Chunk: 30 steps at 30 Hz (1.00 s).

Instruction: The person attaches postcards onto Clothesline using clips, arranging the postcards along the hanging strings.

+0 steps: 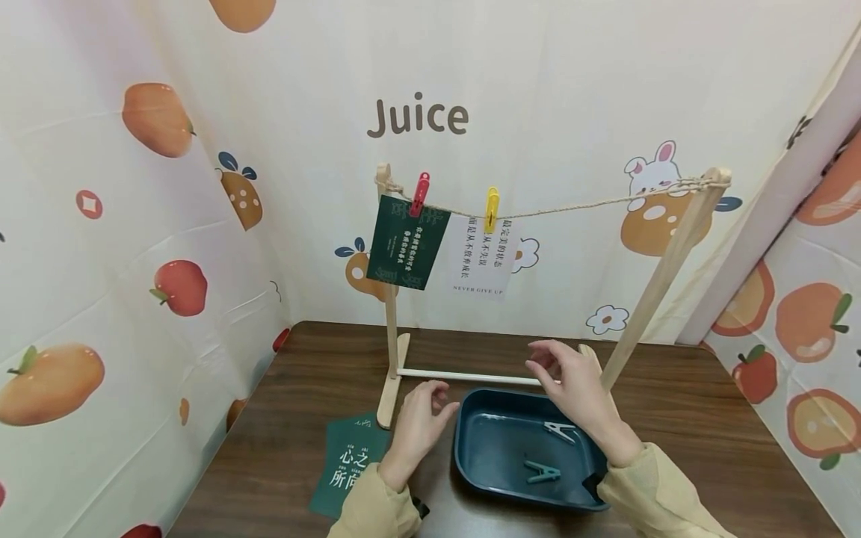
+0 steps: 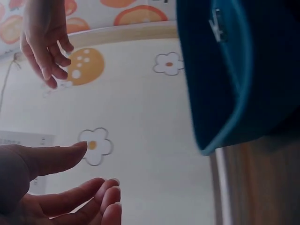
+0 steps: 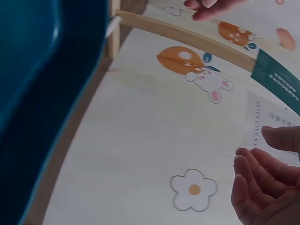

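Observation:
Both hands hover over the table with nothing in them. My left hand (image 1: 421,424) is raised between the green cards (image 1: 348,467) and the dark blue tray (image 1: 459,448), its fingers loosely bent. Above the tray's right rear part, my right hand (image 1: 572,381) has thumb and fingers apart. A white clothespin (image 1: 560,431) and a green clothespin (image 1: 542,471) lie in the tray. On the twine (image 1: 572,208), a red clothespin (image 1: 420,194) holds a dark green card (image 1: 407,243); a yellow clothespin (image 1: 492,209) holds a white card (image 1: 483,261).
A wooden frame stands behind the tray, with a left post (image 1: 392,321), a slanting right post (image 1: 662,288) and a low white rod (image 1: 471,376). Behind the brown table (image 1: 269,448) hangs a fruit-printed curtain (image 1: 323,224).

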### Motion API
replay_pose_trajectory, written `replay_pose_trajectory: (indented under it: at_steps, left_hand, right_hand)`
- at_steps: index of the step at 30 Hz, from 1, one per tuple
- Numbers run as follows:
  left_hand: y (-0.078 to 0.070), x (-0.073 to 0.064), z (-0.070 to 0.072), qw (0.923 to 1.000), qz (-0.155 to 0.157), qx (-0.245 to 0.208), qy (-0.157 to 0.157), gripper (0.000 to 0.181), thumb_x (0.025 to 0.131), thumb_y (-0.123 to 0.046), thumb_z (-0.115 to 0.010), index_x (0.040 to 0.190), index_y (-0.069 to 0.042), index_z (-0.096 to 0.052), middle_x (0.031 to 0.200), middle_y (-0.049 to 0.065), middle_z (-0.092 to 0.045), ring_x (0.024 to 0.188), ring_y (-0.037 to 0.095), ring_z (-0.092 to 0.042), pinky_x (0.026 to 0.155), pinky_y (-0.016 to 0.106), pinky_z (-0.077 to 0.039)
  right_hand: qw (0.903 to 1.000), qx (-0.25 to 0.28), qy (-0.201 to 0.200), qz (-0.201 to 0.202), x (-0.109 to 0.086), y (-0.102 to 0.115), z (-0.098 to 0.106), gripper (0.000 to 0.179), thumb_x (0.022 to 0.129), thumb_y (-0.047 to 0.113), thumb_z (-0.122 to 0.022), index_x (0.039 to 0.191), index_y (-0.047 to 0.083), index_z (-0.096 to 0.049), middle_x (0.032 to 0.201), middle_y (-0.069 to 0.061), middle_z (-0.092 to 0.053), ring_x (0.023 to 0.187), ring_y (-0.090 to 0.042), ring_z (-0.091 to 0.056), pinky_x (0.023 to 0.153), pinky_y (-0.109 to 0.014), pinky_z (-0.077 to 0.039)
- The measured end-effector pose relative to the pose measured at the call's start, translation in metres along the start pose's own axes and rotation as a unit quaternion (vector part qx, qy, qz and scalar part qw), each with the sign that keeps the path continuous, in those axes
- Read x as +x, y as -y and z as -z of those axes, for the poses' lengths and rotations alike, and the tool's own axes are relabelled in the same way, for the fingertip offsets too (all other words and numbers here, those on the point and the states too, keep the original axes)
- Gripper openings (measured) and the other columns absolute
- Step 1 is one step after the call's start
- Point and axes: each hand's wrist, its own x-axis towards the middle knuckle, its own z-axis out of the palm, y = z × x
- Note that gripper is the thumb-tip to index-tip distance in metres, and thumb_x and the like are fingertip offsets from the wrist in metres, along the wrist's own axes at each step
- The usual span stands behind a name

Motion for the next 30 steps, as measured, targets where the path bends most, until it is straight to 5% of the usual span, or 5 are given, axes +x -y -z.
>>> replay_pose_trajectory:
  at_steps: [10, 24, 30]
  left_hand:
    - [0.017, -0.016, -0.019, 0.9970, 0.049, 0.008, 0.059, 0.030, 0.075, -0.015, -0.070, 0.098, 0.002, -0.059, 0.081, 0.006, -0.054, 0.065, 0.015, -0.051, 0.054, 0.025, -0.041]
    - [0.031, -0.030, -0.034, 0.9935, 0.070, -0.019, 0.087, 0.032, 0.073, -0.011, -0.072, 0.096, 0.006, -0.057, 0.074, 0.005, -0.053, 0.060, 0.014, -0.051, 0.053, 0.026, -0.042]
    - [0.036, -0.033, -0.040, 0.9909, 0.074, -0.025, 0.110, 0.031, 0.074, -0.008, -0.070, 0.097, 0.008, -0.057, 0.065, 0.000, -0.052, 0.054, 0.009, -0.049, 0.051, 0.024, -0.040]
  right_hand:
    - [0.9975, -0.027, 0.053, -0.038, -0.034, -0.017, -0.010, 0.027, 0.073, 0.003, -0.070, 0.098, -0.001, -0.059, 0.083, -0.006, -0.059, 0.070, -0.015, -0.057, 0.059, -0.029, -0.048]
    - [0.9836, -0.075, 0.128, -0.103, -0.075, -0.040, -0.017, 0.029, 0.072, 0.007, -0.072, 0.097, -0.001, -0.059, 0.088, -0.007, -0.058, 0.076, -0.019, -0.056, 0.064, -0.033, -0.047]
    - [0.9863, -0.077, 0.121, -0.081, -0.089, -0.057, -0.027, 0.030, 0.070, 0.004, -0.072, 0.096, -0.003, -0.058, 0.089, -0.012, -0.058, 0.078, -0.027, -0.057, 0.065, -0.038, -0.047]
